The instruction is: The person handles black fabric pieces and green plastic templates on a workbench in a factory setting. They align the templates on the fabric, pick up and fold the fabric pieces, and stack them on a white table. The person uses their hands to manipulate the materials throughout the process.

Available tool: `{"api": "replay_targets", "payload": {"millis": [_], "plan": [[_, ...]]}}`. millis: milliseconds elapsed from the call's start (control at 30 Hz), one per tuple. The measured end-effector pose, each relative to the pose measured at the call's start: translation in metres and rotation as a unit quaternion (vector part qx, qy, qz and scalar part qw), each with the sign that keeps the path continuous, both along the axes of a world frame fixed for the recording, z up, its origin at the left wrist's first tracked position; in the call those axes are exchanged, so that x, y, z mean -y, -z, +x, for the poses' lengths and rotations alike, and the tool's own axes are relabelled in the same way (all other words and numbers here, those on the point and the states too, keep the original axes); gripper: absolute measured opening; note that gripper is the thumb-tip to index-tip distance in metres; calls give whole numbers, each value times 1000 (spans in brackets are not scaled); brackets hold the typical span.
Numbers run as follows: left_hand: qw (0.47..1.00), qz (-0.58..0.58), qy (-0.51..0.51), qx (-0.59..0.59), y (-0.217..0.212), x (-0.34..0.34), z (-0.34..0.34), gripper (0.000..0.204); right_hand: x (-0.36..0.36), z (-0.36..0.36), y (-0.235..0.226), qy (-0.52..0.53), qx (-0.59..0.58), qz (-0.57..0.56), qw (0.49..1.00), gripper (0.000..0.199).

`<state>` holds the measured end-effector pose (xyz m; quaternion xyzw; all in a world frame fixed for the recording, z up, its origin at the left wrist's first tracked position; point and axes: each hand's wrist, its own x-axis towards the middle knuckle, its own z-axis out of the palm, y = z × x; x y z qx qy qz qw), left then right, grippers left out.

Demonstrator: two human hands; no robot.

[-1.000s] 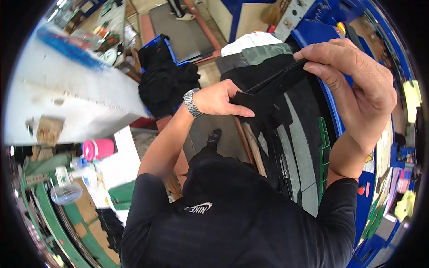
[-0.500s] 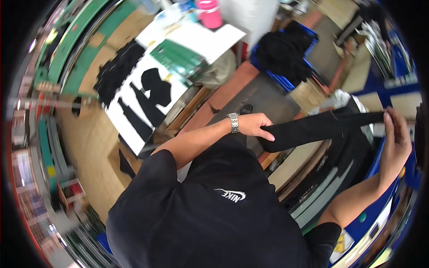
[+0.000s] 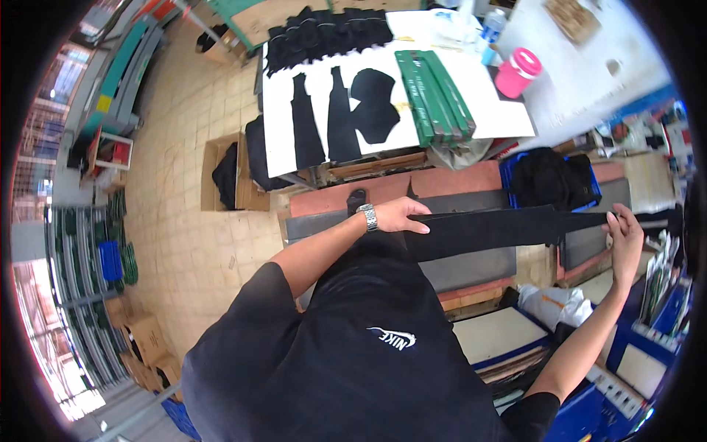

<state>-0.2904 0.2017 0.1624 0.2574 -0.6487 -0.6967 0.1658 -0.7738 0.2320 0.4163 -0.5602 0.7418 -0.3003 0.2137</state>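
Observation:
A long black knitted fabric piece (image 3: pixel 486 233) is stretched sideways between my two hands, in front of my body. My left hand (image 3: pixel 401 216), below a metal wristwatch, pinches the wide end between thumb and fingers. At the narrower right end, my right hand (image 3: pixel 624 237) grips the fabric with its fingertips. Beyond them, a white-topped table (image 3: pixel 280 151) carries two long black fabric pieces, a left one (image 3: pixel 305 127) and a right one (image 3: pixel 341 121), beside a rounded black piece (image 3: pixel 375 107). A row of bunched black fabric (image 3: pixel 328 37) lies along its back edge.
Green long boxes (image 3: pixel 436 99) and a pink jug (image 3: pixel 518 72) stand on the table. A blue crate (image 3: pixel 508 184) of black fabric sits beyond the held piece. An open cardboard box (image 3: pixel 254 193) is left of the table; a white-topped bench (image 3: pixel 493 339) is near right.
My view and body have turned left, so the table now lies straight ahead. Both hands still hold the black fabric piece, which is now nearly level across the view.

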Motion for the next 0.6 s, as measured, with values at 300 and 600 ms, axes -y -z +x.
{"api": "replay_targets", "payload": {"millis": [300, 600], "plan": [[930, 186, -316, -11, 54, -8, 163, 24, 260, 225, 60, -217, -12, 64, 974, 22], [813, 359, -454, -70, 123, 17, 238, 23, 445, 432, 186, -338, -49, 101, 935, 19]]}}
